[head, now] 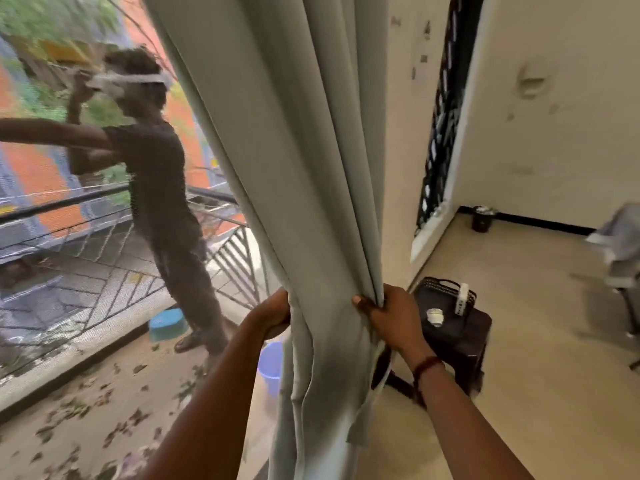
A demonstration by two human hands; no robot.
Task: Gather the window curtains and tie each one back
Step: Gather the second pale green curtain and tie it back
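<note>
A pale grey-green curtain (294, 168) hangs in folds down the middle of the view, bunched into a narrow bundle at waist height. My left hand (273, 315) reaches behind the bundle's left edge, fingers hidden by the cloth. My right hand (391, 317) grips the bundle's right edge, thumb on the front folds. Below my hands the cloth falls loose to the floor. No tie-back is in view.
A person in dark clothes (162, 188) stands on the balcony beyond the glass, by a railing (69, 206). A blue basin (168, 323) and a lilac bucket (272, 367) sit on the floor there. A dark stool (453, 327) stands right of the curtain; a bin (483, 218) in the corner.
</note>
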